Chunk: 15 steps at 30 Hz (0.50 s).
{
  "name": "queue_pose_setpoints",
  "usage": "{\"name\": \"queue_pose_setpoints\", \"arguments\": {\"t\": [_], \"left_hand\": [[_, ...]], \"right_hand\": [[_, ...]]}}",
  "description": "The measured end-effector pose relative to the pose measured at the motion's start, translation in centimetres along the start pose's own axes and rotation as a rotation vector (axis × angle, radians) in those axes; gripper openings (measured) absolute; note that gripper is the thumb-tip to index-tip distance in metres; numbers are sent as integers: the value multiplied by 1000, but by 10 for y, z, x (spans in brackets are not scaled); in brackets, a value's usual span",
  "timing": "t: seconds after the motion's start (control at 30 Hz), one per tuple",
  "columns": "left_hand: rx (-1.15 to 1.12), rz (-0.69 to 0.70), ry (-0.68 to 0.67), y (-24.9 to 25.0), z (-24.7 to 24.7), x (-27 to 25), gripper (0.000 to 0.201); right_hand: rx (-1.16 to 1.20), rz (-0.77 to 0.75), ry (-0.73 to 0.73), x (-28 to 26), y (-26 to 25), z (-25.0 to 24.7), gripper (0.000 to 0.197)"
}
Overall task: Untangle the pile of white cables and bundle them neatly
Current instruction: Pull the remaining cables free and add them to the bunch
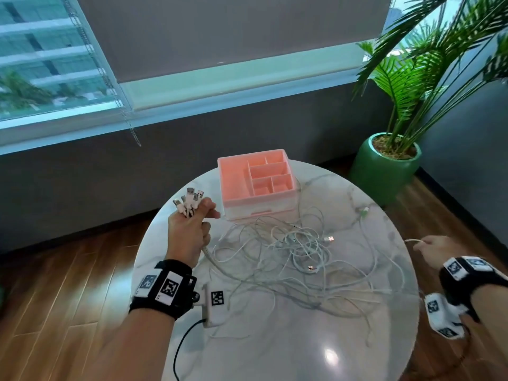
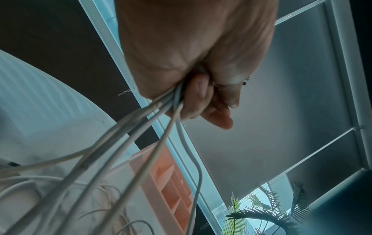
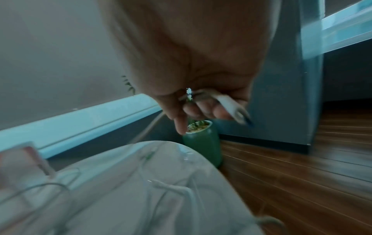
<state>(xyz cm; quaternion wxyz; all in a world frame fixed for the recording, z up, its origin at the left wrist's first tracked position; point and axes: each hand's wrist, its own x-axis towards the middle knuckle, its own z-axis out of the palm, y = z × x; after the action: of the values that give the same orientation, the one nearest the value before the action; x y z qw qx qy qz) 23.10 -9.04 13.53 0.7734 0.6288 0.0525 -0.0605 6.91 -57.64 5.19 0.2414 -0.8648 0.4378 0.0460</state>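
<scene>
A loose tangle of white cables point(image 1: 297, 251) lies spread over the round marble table point(image 1: 275, 339). My left hand point(image 1: 192, 232) is raised over the table's left side and grips several cable ends, their USB plugs point(image 1: 189, 202) sticking up above the fist. The gripped cables point(image 2: 153, 127) run down from the fist to the pile. My right hand point(image 1: 434, 250) hovers at the table's right edge and holds a white plug point(image 3: 231, 106) between its curled fingers, its cable point(image 1: 412, 240) trailing left toward the pile.
A pink divided organiser box point(image 1: 258, 182) stands at the table's far side, close to the left hand. A green pot point(image 1: 384, 169) with a palm stands on the wooden floor at the far right. A window and grey wall lie beyond.
</scene>
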Motion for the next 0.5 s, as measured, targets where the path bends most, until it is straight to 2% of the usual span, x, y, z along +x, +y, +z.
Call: {"name": "queue_pose_setpoints", "arguments": {"t": [0.07,0.1,0.13,0.2,0.23,0.33,0.4,0.47,0.5], "left_hand": [[-20,-8,-19,1,6,-2,27],[-36,-11,-30,2,9,-3,29],[-56,-15,-38,4,12,-4,30],[-94,-24,-61,7,21,-6,33],[-113,-26,-71,9,23,-6,34],[-146,-37,-117,18,37,-12,38],[-160,-37,-148,25,49,-18,39],[-181,-27,-182,34,59,-26,41],[-201,-20,-199,39,62,-28,41]], "right_hand": [[-216,53,-91,0,18,13,30],[-330,16,-114,-1,22,18,33],[-342,7,-117,-1,21,21,33],[-76,60,-62,1,5,21,21],[15,-3,-27,-3,-15,17,21],[267,-449,-9,-50,-98,13,50],[365,-749,-145,-103,-163,7,74],[329,-942,-335,-155,-213,3,94],[276,-1007,-408,-174,-233,7,98]]}}
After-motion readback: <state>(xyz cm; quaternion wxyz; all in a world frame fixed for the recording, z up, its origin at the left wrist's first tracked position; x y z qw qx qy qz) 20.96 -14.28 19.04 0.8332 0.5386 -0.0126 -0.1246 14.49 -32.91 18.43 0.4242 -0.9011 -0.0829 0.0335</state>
